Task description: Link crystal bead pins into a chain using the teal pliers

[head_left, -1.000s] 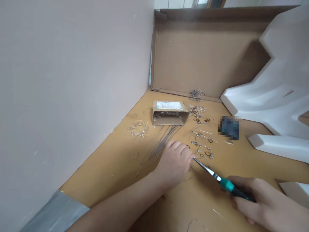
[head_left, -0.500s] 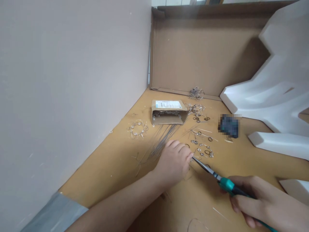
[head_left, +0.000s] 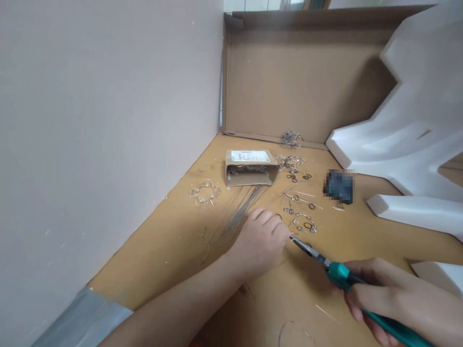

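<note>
My right hand (head_left: 394, 294) is wrapped round the handles of green-and-black long-nose pliers (head_left: 338, 274). Their metal jaws point up and left, with the tip beside the fingertips of my left hand (head_left: 264, 238). That left hand is closed, back of the hand up, so whatever its fingers pinch is hidden. Just behind it lies a bundle of thin grey wires (head_left: 242, 212). A ring of wire with clear beads (head_left: 305, 222) rests to the right of my left hand, and a second beaded wire ring (head_left: 204, 193) lies further left.
A small cardboard box (head_left: 251, 168) with clear beads stands open towards me. Tangled beaded wire (head_left: 291, 163) and several dark rings lie right of it. A blurred dark object (head_left: 339, 186) sits near white foam pieces (head_left: 415, 212). A grey wall (head_left: 108, 120) bounds the left.
The view has shifted slightly. The pliers' tip and the left fingertips remain close together, with the pliers' handles turned a little. Both hands keep their grips.
</note>
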`<state>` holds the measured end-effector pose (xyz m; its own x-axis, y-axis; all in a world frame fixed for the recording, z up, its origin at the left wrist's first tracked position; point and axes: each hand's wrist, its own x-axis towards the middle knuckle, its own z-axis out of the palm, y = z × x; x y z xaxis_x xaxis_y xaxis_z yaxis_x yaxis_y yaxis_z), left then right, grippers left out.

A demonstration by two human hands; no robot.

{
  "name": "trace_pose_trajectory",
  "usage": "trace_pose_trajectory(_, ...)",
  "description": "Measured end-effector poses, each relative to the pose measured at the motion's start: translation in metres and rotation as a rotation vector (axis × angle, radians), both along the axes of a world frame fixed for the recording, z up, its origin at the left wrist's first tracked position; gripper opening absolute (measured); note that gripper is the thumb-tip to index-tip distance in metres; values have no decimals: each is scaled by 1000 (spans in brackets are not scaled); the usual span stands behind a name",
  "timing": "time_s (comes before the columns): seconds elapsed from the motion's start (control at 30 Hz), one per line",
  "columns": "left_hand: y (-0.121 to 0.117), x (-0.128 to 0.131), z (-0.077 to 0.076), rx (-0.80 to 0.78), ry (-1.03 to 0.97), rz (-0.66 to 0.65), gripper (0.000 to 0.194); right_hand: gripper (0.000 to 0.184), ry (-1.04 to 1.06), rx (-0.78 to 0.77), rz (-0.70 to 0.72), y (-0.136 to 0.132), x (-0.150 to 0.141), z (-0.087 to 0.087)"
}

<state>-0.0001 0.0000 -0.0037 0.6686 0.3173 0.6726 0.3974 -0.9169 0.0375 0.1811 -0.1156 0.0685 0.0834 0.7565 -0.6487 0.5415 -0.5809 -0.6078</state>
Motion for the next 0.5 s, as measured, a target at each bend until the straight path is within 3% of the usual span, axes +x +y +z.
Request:
trace_pose_trajectory(0.1, -1, 0, 1, -34, -24, 6, 26, 9, -187, 134, 52, -4, -5, 6)
trace_pose_trajectory(0.27, -3, 1, 4, -241, -67, 22, 27, 13, -359, 316, 156, -5, -12, 14)
trace_pose_trajectory(0.37, -4, 1, 5, -358, -108, -3, 25, 17, -412, 388, 154, -7, -10, 7)
trace_pose_trajectory(0.5, -6, 1, 8, -608, -214, -24, 25, 18, -545, 641, 216, -11, -2, -7)
